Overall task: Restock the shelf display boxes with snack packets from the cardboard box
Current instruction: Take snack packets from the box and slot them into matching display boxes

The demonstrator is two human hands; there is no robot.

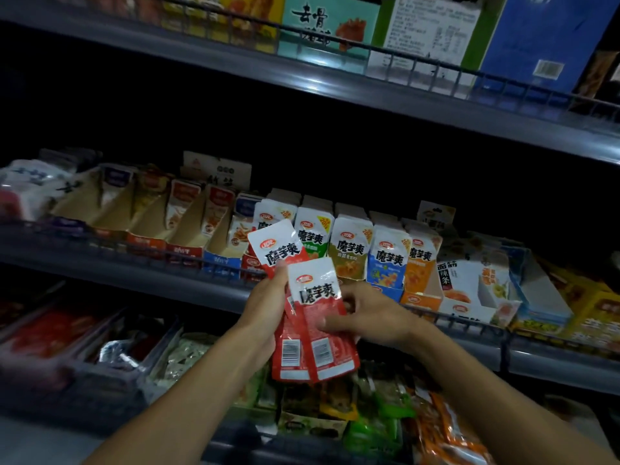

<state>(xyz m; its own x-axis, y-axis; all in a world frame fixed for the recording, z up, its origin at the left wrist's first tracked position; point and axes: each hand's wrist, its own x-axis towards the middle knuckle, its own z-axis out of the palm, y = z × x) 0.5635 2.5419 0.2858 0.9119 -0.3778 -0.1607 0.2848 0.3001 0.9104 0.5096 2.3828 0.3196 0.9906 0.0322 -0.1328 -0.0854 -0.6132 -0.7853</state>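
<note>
both hands are holding a small bundle of red-and-white snack packets in front of the middle shelf. the left hand is gripping the bundle from its left edge, fingers curled round the back, with one packet fanning up and leftward out of the grip. the right hand is pinching the front packet from the right, thumb lying across its red lower half.

the packets are standing nearly upright, long axis running from the barcode end at the bottom to the white logo end at the top, leaning slightly left. the matching red display box is sitting just above and a little left of the bundle, behind the wire rail, at the left end of a row of green, yellow, blue and orange boxes. the fanned packet's top is already overlapping that box's front, so the left hand is the nearer one to it. the coming move is probably a short lift forward and up, keeping the logo end uppermost. the cardboard box is not in view.
</note>
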